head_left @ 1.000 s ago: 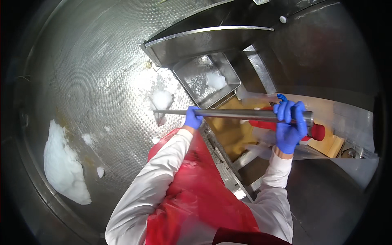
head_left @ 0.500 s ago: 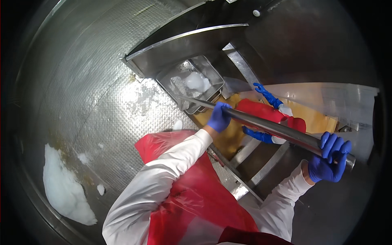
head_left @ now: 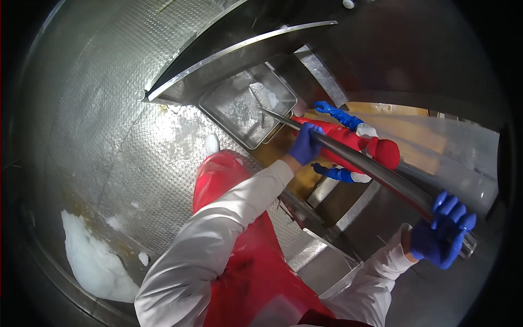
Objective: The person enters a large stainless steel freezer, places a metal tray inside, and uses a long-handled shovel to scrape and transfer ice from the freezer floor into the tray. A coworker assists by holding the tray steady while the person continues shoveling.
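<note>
In both hands I hold a long metal pole tool [head_left: 376,168], slanting from lower right to upper left. Toward its thin far end my left hand [head_left: 305,145] is wrapped round the shaft. My right hand [head_left: 442,233] grips the thick near end, fingers curled over it. At the far end a flat angled metal blade [head_left: 263,98] is over or in a rectangular metal tub [head_left: 215,111]; whether it touches the bottom I cannot tell. Some white, icy-looking material [head_left: 273,100] lies in the tub beside the blade.
Another person in a red cap [head_left: 387,154], red apron and blue gloves stands lower down beyond the pole. A white heap [head_left: 95,261] lies on the textured metal floor [head_left: 131,158] at left. A curved metal panel [head_left: 229,57] rises behind the tub. Metal framework [head_left: 357,207] lies right.
The blade has shifted right and up within the tub, and the larger white lump there is no longer visible. My view has shifted slightly; both hands keep their grip.
</note>
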Demonstrator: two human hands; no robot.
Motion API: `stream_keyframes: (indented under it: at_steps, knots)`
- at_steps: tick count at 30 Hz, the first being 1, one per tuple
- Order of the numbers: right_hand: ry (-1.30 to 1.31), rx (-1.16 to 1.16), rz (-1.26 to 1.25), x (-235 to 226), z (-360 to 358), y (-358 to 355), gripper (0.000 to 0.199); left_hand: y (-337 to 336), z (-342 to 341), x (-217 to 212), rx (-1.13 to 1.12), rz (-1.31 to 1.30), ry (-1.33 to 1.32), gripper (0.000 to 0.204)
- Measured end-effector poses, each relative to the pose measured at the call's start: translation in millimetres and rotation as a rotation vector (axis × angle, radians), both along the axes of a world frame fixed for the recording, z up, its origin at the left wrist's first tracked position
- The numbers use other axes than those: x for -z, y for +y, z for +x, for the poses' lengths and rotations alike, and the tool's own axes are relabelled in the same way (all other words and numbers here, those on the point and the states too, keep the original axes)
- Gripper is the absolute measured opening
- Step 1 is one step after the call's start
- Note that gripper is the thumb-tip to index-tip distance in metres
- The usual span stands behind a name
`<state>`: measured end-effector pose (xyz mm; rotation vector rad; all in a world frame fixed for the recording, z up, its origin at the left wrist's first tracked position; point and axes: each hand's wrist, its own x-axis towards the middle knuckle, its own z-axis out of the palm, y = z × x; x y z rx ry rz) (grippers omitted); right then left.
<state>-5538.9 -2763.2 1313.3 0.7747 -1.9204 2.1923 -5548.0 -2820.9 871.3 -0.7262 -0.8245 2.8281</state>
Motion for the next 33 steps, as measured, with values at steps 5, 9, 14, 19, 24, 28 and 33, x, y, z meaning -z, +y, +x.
stream_keyframes:
  at_steps: [5, 9, 14, 19, 24, 28, 33]
  knots:
    - [-0.058, 0.116, 0.492, 219, -78, -74, 0.013, -108, -16, 88, 0.318, -0.34, 0.065, 0.043]
    - [-0.325, 0.171, 0.377, 495, -123, -89, 0.02, -167, 53, 124, 0.422, -0.519, 0.113, 0.054]
    - [-0.294, 0.259, 0.411, 526, -143, -137, 0.022, -284, 197, 135, 0.587, -0.691, -0.305, 0.047]
    - [-0.43, 0.196, 0.266, 399, -102, -164, 0.019, -306, 294, 176, 0.642, -0.736, -0.534, 0.043]
    - [-0.169, 0.093, 0.144, 191, -23, -144, 0.012, -206, 233, 114, 0.678, -0.825, -0.269, 0.053]
    - [-0.076, -0.358, -0.004, 54, 50, -129, 0.008, -137, 186, 68, 0.371, -0.413, -0.192, 0.083]
    - [-0.057, -0.314, -0.083, -38, 145, -88, 0.024, -103, 178, 19, -0.495, -0.091, -0.145, 0.055]
